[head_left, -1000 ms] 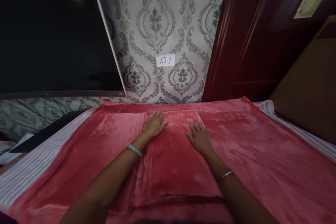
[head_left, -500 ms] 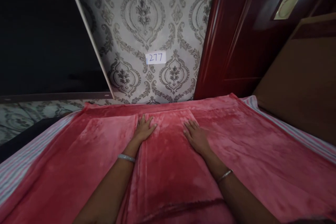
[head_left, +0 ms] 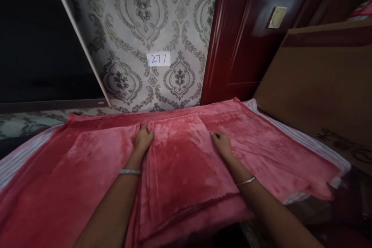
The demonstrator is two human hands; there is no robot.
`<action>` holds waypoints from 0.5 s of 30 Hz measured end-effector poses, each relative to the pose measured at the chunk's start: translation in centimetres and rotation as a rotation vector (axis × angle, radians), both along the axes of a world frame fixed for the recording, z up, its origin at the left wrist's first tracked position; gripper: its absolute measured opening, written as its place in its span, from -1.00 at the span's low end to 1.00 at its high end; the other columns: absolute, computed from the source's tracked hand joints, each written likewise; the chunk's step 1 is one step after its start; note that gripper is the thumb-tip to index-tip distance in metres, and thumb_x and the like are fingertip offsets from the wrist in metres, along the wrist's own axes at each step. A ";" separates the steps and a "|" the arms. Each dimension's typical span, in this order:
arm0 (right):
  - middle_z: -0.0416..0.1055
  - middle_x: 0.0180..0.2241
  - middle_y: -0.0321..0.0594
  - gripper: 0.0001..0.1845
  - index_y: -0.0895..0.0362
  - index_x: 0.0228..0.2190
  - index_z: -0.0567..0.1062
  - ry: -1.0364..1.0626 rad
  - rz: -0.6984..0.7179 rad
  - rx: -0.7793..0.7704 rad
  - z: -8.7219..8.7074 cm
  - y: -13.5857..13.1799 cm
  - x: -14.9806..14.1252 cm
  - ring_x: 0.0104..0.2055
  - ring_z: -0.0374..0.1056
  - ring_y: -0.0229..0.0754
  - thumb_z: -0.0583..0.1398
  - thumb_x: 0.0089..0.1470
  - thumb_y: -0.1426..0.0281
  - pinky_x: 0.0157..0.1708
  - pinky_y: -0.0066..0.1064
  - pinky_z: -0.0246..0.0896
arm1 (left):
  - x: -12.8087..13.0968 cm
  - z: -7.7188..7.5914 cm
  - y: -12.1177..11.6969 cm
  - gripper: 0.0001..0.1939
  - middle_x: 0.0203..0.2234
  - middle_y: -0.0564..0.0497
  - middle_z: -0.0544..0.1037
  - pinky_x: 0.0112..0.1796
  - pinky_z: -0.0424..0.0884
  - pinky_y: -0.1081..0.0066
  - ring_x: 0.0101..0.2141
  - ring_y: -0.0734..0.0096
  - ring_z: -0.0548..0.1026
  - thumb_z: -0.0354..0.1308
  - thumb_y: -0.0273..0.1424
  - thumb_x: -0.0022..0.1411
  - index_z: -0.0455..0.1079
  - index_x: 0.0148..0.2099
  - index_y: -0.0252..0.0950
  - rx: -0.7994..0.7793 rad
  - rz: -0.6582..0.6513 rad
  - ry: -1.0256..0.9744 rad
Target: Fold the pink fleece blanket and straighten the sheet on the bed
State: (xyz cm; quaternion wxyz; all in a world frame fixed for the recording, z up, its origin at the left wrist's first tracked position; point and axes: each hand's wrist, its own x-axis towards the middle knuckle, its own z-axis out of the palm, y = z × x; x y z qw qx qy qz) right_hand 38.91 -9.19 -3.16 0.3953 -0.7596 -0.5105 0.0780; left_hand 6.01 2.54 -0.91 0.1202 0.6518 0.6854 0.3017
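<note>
One red plush blanket (head_left: 95, 170) spreads across the lower half of the frame over a striped sheet (head_left: 302, 139), its folded panel (head_left: 186, 162) in the center. We have our left hand (head_left: 143, 138) at the panel's upper left, thumb apart from fingers; we cannot tell whether it grips cloth. Our right hand (head_left: 222, 143) curls its fingers at the panel's upper right edge, whether pinching fabric we cannot tell. Above, we see a paper marked 277 (head_left: 158, 59).
</note>
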 end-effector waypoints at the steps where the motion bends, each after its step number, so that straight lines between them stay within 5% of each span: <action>1: 0.60 -0.37 -0.10 -0.64 0.21 -0.35 0.64 -0.005 0.001 -0.022 0.1 -0.4 0.2 -0.34 0.46 -0.09 0.07 0.19 0.34 -0.35 -0.40 0.23 | 0.1 0.2 -0.1 -0.44 -0.10 -0.22 0.62 -0.03 0.45 0.13 -0.05 -0.03 0.58 0.10 -0.28 0.30 0.30 0.30 -0.30 -0.010 -0.004 0.005; 8: 0.52 -0.50 -0.22 -0.71 0.15 -0.49 0.57 -0.073 0.047 -0.162 0.5 -0.8 -0.6 -0.43 0.37 -0.18 0.21 0.18 0.26 -0.45 -0.46 0.05 | 0.2 0.6 0.2 -0.37 -0.21 -0.15 0.62 -0.13 0.47 0.24 -0.16 0.07 0.59 0.21 -0.36 0.19 0.28 0.30 -0.34 -0.002 -0.049 -0.121; 15: 0.56 -0.36 -0.05 -0.75 0.20 -0.38 0.58 -0.130 0.002 -0.196 0.2 -0.4 0.6 -0.33 0.39 -0.14 0.14 0.22 0.37 -0.38 -0.43 0.09 | 0.8 -0.5 0.4 -0.39 -0.12 -0.10 0.62 -0.09 0.50 0.28 -0.14 0.19 0.60 0.12 -0.44 0.20 0.27 0.31 -0.28 0.050 -0.140 -0.312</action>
